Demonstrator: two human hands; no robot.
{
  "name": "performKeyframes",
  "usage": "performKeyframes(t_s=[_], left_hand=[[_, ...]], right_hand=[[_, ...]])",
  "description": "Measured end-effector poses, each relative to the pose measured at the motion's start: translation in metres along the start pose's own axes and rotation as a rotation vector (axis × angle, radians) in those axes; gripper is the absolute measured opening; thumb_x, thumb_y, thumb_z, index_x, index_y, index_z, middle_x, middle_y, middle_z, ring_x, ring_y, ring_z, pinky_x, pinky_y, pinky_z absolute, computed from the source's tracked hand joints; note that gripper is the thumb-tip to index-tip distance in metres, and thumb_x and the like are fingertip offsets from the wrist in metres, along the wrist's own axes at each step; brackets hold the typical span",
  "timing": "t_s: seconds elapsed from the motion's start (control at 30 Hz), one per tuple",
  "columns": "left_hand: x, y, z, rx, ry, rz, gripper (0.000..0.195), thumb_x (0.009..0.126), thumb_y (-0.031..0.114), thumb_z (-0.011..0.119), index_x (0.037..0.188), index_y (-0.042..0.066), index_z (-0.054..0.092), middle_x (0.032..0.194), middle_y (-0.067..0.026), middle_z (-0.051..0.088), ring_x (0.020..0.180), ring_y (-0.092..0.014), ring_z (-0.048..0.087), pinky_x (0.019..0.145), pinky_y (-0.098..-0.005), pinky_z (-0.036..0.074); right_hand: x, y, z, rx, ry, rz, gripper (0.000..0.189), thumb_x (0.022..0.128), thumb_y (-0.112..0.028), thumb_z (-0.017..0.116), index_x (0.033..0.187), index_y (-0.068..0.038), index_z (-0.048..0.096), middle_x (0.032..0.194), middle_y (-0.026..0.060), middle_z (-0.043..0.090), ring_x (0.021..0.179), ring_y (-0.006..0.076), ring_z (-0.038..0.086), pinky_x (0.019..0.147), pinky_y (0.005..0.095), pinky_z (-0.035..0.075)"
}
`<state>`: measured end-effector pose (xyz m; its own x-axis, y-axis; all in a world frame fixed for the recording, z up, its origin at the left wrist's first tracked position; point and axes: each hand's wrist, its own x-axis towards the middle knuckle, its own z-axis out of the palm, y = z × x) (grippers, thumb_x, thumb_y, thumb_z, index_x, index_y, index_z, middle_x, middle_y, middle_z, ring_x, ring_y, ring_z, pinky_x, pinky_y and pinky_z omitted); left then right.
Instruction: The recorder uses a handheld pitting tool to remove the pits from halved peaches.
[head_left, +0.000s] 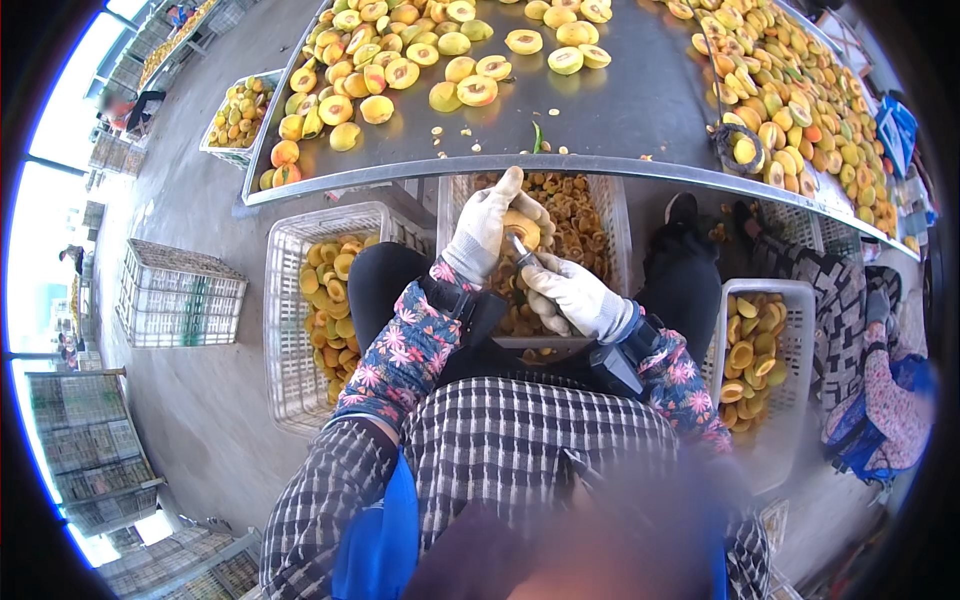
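Observation:
My left hand (491, 225), in a white knit glove, grips a halved yellow peach (523, 229) with the thumb raised. In the gloved fingers of my right hand (576, 296) is a small pitting tool (523, 251), its metal tip at the peach's cut face. The tool's handle is mostly covered by my fingers. Both hands are over a plastic crate (618, 232) of brownish-orange fruit pieces or pits (574, 202) between my knees. Beyond my hands, a metal table (622, 105) bears many halved peaches (478, 90), several with stones showing.
At my left stands a white crate (281, 300) of peach halves; another crate (802, 330) is at my right. The table's raised metal rim (480, 166) crosses above my hands. A seated person (885, 420) is at the right. Stacked crates (180, 292) stand on the concrete floor.

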<state>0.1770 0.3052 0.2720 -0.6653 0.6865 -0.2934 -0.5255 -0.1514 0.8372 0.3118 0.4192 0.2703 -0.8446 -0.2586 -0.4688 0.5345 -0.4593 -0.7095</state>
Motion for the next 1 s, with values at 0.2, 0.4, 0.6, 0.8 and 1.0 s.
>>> performKeyframes(t_s=[0.2,0.4,0.6,0.8,1.0], left_hand=[[0.000,-0.004,0.007,-0.145,-0.005,-0.044,0.050,0.094,0.046,0.053,0.069,0.004,0.055,0.073,-0.0142,0.062,0.068,-0.030,0.066,0.064,-0.0407,0.054],[-0.002,-0.009,0.013,-0.183,-0.009,0.061,0.051,0.095,0.048,0.051,0.069,0.005,0.056,0.072,-0.0130,0.062,0.068,-0.031,0.066,0.064,-0.0420,0.056],[-0.002,0.003,0.017,-0.510,0.015,-0.037,0.044,0.095,0.047,0.052,0.075,0.008,0.054,0.077,-0.0097,0.061,0.076,-0.029,0.064,0.069,-0.0451,0.055],[-0.034,0.048,-0.027,0.247,0.137,0.346,0.043,0.096,0.038,0.053,0.086,-0.002,0.066,0.076,-0.0099,0.068,0.069,-0.017,0.065,0.064,-0.0268,0.050],[-0.061,0.107,-0.109,1.589,0.600,0.370,0.038,0.086,0.036,0.064,0.111,0.007,0.064,0.105,-0.0141,0.066,0.099,-0.032,0.062,0.087,-0.0380,0.047]], right_hand=[[-0.007,-0.001,-0.012,0.369,-0.192,0.108,0.031,0.101,-0.034,0.043,0.097,-0.005,0.054,0.059,-0.0016,0.042,0.039,0.0080,0.036,0.035,0.0220,0.027],[-0.008,0.009,-0.019,0.598,-0.410,0.116,0.033,0.101,-0.036,0.041,0.099,-0.005,0.053,0.057,-0.0024,0.039,0.036,0.0076,0.032,0.033,0.0224,0.024],[-0.030,0.003,-0.026,0.484,-0.413,0.005,0.033,0.101,-0.035,0.042,0.105,-0.004,0.053,0.058,-0.0010,0.040,0.038,0.0078,0.035,0.035,0.0222,0.028],[-0.037,0.010,-0.046,-1.087,0.396,-0.309,0.043,0.093,-0.031,0.055,0.126,-0.005,0.045,0.079,0.0204,0.063,0.067,0.0331,0.064,0.062,0.0387,0.049],[-0.040,0.003,-0.029,-1.290,0.382,-0.158,0.053,0.092,-0.024,0.054,0.137,-0.006,0.033,0.084,0.0283,0.062,0.081,0.0454,0.061,0.071,0.0502,0.046]])
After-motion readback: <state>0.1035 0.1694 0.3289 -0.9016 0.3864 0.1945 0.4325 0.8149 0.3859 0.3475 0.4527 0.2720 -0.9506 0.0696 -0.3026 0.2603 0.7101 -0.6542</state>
